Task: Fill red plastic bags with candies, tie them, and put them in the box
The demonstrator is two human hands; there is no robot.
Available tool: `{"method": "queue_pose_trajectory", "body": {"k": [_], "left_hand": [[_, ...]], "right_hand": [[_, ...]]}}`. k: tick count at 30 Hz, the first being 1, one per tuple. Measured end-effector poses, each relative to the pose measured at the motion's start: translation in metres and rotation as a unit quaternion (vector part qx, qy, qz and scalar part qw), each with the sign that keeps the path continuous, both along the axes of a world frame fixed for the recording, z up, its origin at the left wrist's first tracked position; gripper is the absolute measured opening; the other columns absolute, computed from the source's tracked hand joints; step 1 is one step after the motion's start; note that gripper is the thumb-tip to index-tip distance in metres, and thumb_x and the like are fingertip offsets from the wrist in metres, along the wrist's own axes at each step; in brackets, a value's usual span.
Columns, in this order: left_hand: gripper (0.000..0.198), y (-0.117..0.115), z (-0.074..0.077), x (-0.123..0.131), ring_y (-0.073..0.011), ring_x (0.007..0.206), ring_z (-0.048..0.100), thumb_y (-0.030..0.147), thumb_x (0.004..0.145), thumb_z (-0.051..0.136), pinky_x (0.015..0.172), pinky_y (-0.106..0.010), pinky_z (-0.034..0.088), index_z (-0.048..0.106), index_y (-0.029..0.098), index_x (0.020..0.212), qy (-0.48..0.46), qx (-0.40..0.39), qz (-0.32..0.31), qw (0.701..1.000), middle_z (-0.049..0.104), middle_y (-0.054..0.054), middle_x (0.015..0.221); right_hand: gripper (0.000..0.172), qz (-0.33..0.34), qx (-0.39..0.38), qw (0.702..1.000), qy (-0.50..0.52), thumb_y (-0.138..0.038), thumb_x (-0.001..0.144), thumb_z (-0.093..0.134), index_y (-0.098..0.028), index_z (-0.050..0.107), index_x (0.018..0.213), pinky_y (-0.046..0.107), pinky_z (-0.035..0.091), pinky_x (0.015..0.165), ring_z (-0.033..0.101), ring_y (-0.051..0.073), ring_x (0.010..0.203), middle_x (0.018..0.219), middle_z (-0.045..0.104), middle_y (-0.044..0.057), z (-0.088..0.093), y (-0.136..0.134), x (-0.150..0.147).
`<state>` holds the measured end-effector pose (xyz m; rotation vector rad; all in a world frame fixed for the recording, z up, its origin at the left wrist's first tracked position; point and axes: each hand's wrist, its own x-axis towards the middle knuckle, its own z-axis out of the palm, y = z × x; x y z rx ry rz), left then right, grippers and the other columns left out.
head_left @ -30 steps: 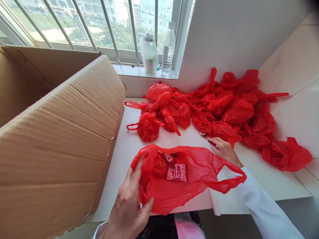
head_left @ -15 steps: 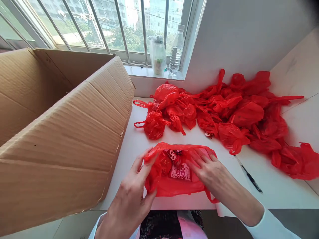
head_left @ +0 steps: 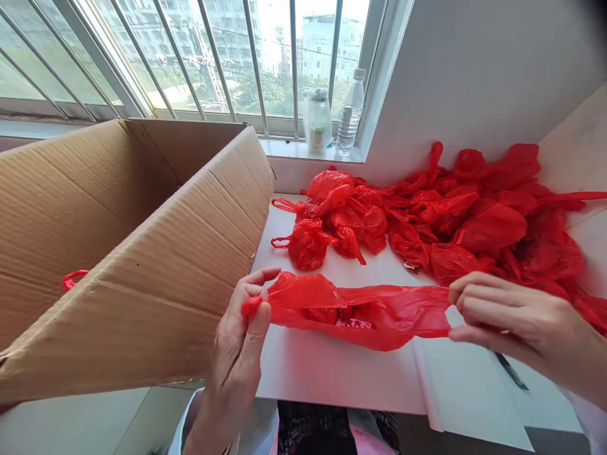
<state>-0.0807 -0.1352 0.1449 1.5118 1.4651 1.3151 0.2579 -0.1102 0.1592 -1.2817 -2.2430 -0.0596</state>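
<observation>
A red plastic bag [head_left: 389,316] is stretched sideways above the white table, its mouth pulled into a narrow slot. Its left end is pinched between the thumb and fingers of my left hand [head_left: 241,335]. The right end is gripped by my right hand [head_left: 512,316], fingers closed over the edge. Inside the bag, a pink packet [head_left: 353,323] and some small red wrapped pieces show partly; the rest is hidden by the film.
A big open cardboard box [head_left: 190,265] stands at the left, a red loop inside. Knotted red bags [head_left: 474,215] are heaped along the wall. A pen [head_left: 511,371] and white paper [head_left: 465,373] lie at the right. A water bottle [head_left: 349,117] stands on the sill.
My hands have moved apart, pulling the bag long and narrowing its mouth. My right hand came out of the bag and closed on its right end. The view has shifted left.
</observation>
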Motion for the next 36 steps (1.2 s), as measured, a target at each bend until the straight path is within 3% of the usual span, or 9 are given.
{"method": "queue_pose_trajectory", "body": {"k": [5, 9, 12, 17, 23, 28, 31, 34, 36], "left_hand": [[0.014, 0.011, 0.024, 0.017, -0.0262, 0.126, 0.050, 0.037, 0.093, 0.047, 0.101, -0.042, 0.042, 0.045, 0.023, 0.090, -0.160, 0.071, -0.013, 0.985, 0.056, -0.006, 0.129], [0.016, 0.014, 0.030, 0.014, -0.0266, 0.123, 0.051, 0.032, 0.090, 0.055, 0.104, -0.046, 0.036, 0.042, 0.024, 0.094, -0.096, 0.074, -0.032, 0.992, 0.056, -0.006, 0.126], [0.018, 0.013, 0.025, 0.007, -0.0230, 0.115, 0.055, 0.028, 0.092, 0.054, 0.103, -0.047, 0.037, 0.039, 0.026, 0.101, -0.068, 0.029, -0.063, 0.995, 0.055, -0.005, 0.125], [0.033, 0.017, 0.016, 0.005, -0.0169, 0.100, 0.057, 0.019, 0.087, 0.060, 0.091, -0.038, 0.045, 0.032, 0.031, 0.098, -0.179, 0.105, -0.066, 0.976, 0.059, 0.000, 0.110], [0.096, 0.007, -0.026, -0.013, -0.0359, 0.138, 0.030, 0.062, 0.060, 0.077, 0.115, -0.055, 0.021, 0.029, 0.031, 0.138, -0.066, 0.040, -0.123, 0.989, 0.046, -0.010, 0.140], [0.029, -0.007, -0.033, -0.005, -0.0303, 0.130, 0.043, 0.052, 0.085, 0.058, 0.113, -0.049, 0.025, 0.061, 0.025, 0.097, -0.065, -0.054, -0.125, 0.989, 0.062, -0.007, 0.119], [0.034, 0.002, -0.016, 0.017, -0.0214, 0.106, 0.058, 0.047, 0.095, 0.044, 0.104, -0.039, 0.037, 0.054, 0.022, 0.074, -0.180, -0.059, -0.122, 0.974, 0.067, -0.005, 0.098], [0.028, 0.017, -0.001, 0.036, -0.0113, 0.059, 0.052, 0.045, 0.094, 0.046, 0.067, -0.025, 0.046, 0.051, 0.022, 0.081, -0.243, -0.107, -0.131, 0.955, 0.052, 0.004, 0.060], [0.019, 0.023, 0.007, 0.042, -0.0091, 0.053, 0.046, 0.040, 0.091, 0.054, 0.056, -0.021, 0.041, 0.051, 0.022, 0.098, -0.199, -0.130, -0.155, 0.959, 0.048, 0.007, 0.060]], "right_hand": [[0.044, -0.034, -0.008, 0.999, 0.037, -0.063, 0.090, 0.041, -0.022, 0.055, 0.081, 0.032, 0.049, 0.067, 0.060, 0.019, 0.075, 0.087, 0.065, 0.006, 0.026, 0.027, -0.016], [0.036, -0.028, -0.046, 0.997, 0.051, -0.056, 0.092, 0.043, -0.022, 0.051, 0.084, 0.027, 0.044, 0.058, 0.054, 0.013, 0.062, 0.085, 0.063, 0.002, 0.036, 0.041, -0.027], [0.030, -0.016, -0.083, 0.995, 0.052, -0.050, 0.093, 0.045, -0.022, 0.052, 0.084, 0.024, 0.042, 0.055, 0.053, 0.011, 0.059, 0.080, 0.062, -0.001, 0.036, 0.039, -0.027], [0.014, 0.030, -0.070, 0.984, 0.161, -0.037, 0.088, 0.060, -0.026, 0.056, 0.095, 0.020, 0.049, 0.070, 0.062, 0.012, 0.084, 0.098, 0.064, -0.001, 0.031, 0.026, -0.028], [0.006, 0.112, -0.191, 0.948, 0.229, -0.023, 0.088, 0.061, -0.027, 0.056, 0.089, 0.019, 0.050, 0.071, 0.058, 0.013, 0.089, 0.092, 0.058, 0.000, 0.024, 0.026, -0.027], [0.007, 0.141, -0.260, 0.897, 0.328, -0.024, 0.084, 0.066, -0.026, 0.060, 0.085, 0.019, 0.050, 0.066, 0.056, 0.013, 0.084, 0.091, 0.056, 0.001, 0.026, 0.021, -0.036], [0.007, 0.162, -0.279, 0.864, 0.387, -0.021, 0.086, 0.064, -0.027, 0.061, 0.085, 0.019, 0.049, 0.066, 0.056, 0.012, 0.083, 0.090, 0.056, 0.000, 0.027, 0.023, -0.050], [0.010, 0.210, -0.255, 0.854, 0.401, -0.016, 0.087, 0.062, -0.027, 0.062, 0.087, 0.018, 0.049, 0.069, 0.057, 0.011, 0.084, 0.087, 0.058, -0.001, 0.030, 0.027, -0.067], [0.014, 0.256, -0.246, 0.857, 0.373, -0.013, 0.088, 0.060, -0.027, 0.062, 0.093, 0.019, 0.049, 0.072, 0.058, 0.010, 0.085, 0.089, 0.061, -0.001, 0.033, 0.029, -0.079]]}}
